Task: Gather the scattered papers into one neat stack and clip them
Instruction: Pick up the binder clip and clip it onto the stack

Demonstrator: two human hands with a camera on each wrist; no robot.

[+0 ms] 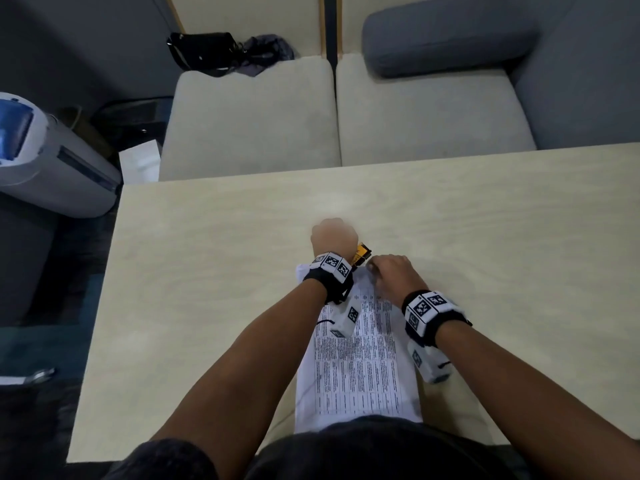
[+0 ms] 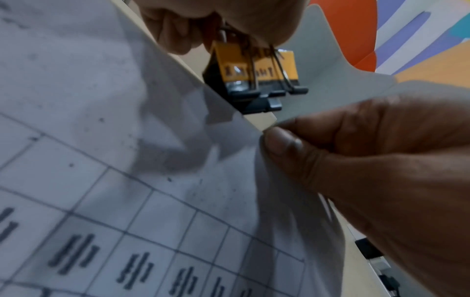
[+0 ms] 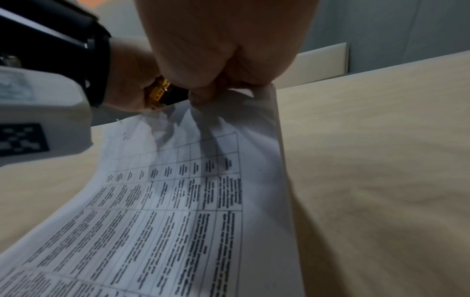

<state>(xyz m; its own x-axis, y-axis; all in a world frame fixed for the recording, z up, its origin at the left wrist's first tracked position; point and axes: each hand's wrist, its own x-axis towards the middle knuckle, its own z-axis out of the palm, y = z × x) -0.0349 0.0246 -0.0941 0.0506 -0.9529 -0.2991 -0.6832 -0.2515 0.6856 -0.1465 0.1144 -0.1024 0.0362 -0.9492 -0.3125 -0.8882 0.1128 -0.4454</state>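
From the head view we are seeing a black bag on the sofa beyond the table; our left hand is hiding most of the binder clip. At the left wrist, its fingers are squeezing the yellow-and-black clip's wire handles. At the right wrist, our right hand is pinching the printed papers at their far corner, blurred.

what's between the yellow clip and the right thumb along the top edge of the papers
Only a short strip of bare table past the papers, seen in the left wrist view between binder clip and right hand.
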